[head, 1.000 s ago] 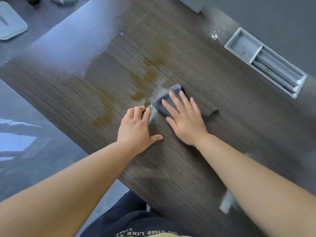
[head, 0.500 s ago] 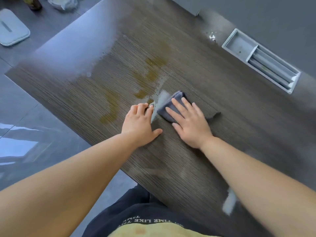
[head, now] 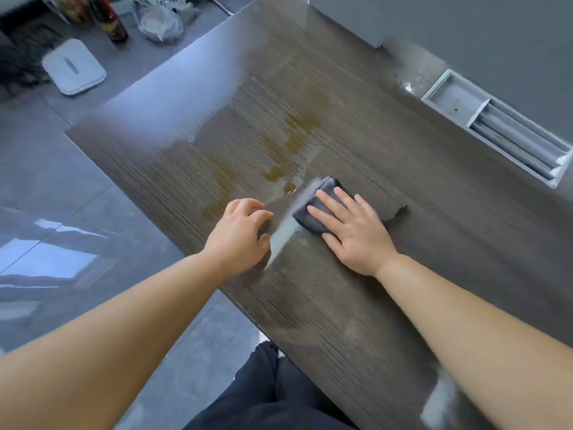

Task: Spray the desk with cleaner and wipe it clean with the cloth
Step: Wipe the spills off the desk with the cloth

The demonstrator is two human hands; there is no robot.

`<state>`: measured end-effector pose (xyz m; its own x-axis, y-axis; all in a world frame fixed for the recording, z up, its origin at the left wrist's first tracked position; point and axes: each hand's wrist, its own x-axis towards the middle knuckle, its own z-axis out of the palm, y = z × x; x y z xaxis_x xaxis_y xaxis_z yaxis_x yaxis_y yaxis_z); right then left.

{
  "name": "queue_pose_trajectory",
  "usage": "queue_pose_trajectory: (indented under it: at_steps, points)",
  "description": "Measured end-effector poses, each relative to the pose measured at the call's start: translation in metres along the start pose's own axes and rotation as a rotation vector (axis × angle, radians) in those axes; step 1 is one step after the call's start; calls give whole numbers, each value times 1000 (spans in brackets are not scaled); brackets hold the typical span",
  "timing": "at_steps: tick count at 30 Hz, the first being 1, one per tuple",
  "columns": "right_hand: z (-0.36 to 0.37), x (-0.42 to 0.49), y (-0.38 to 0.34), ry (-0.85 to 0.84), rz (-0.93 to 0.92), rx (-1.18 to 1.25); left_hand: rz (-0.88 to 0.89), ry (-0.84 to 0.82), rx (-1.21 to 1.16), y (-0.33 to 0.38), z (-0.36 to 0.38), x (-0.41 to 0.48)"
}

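Note:
The dark wood-grain desk (head: 356,305) carries brownish stains (head: 291,144) in its middle and a pale wet streak (head: 283,235) between my hands. My right hand (head: 353,232) lies flat, fingers spread, pressing a dark blue-grey cloth (head: 310,209) onto the desk just right of the stains. A corner of the cloth (head: 398,212) sticks out to the right of that hand. My left hand (head: 238,232) rests on the desk left of the streak, apart from the cloth, its fingers curled under with nothing seen in them. No spray bottle is in view.
A grey recessed cable tray (head: 496,128) is set into the desk at the far right. On the tiled floor to the left lie a white flat pad (head: 74,66), a dark bottle (head: 114,23) and a crumpled bag (head: 161,26). The desk's left edge runs diagonally close to my left hand.
My left hand has drawn left, away from the cloth, and curled its fingers. A pale wet streak now shows between the hands. The right hand stays pressed on the cloth.

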<state>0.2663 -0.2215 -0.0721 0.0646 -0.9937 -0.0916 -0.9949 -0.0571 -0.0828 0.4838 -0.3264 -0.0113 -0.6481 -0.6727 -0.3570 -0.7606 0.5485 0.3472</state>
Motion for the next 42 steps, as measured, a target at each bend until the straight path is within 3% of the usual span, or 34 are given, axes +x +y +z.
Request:
queue_pose_trajectory:
  at_steps: [4, 5, 7, 10, 12, 14, 16, 18, 19, 20, 22, 24, 25, 27, 30, 31, 32, 34, 37, 42]
  points:
    - [-10, 41, -9, 3, 623, 66, -126, 36, 0, -18, 9, -25]
    - [-11, 48, -28, -7, 705, 78, -163, 47, 0, -21, 12, -31]
    - [-8, 49, -64, -39, 577, 97, -231, 60, -2, -28, 14, -40]
    - [-1, 20, -76, -78, 41, 71, -291, 85, 11, -39, 12, -46]
    - [-5, 21, -49, -132, -142, 40, -311, 95, 19, -48, 8, -46]
    - [-7, 38, -22, -117, -33, -2, -327, 106, 18, -56, 3, -44]
    - [-12, 60, -20, -103, 296, 33, -327, 110, 14, -64, -2, -39]
    - [-13, 75, -49, -74, 549, 67, -313, 111, 3, -71, -6, -35]
    - [-11, 77, -69, -77, 570, 64, -309, 107, -4, -74, -7, -34]
    - [-7, 73, -90, -59, 506, 68, -308, 102, -11, -77, -9, -33]
    - [-3, 54, -116, -64, 198, 63, -304, 85, -11, -86, -11, -34]
    - [-6, 43, -104, -160, -110, 38, -289, 68, -7, -96, -13, -35]
    - [-8, 46, -89, -180, -172, 31, -284, 67, -7, -101, -15, -35]
    - [-11, 59, -70, -123, -52, 5, -261, 76, 16, -110, -18, -36]
    - [-8, 84, -96, -121, 413, 34, -182, 87, 104, -119, -19, -36]
    - [-4, 86, -117, -96, 490, 38, -162, 80, 115, -120, -18, -36]
    - [-1, 82, -141, -42, 483, 45, -148, 71, 111, -122, -18, -38]
    - [4, 58, -167, 2, 270, 51, -131, 58, 97, -125, -17, -39]
    - [10, 28, -164, -61, -16, 25, -103, 18, 120, -129, -19, -37]
    - [-6, 102, -156, -105, 92, 41, -65, -5, 152, -133, -25, -32]
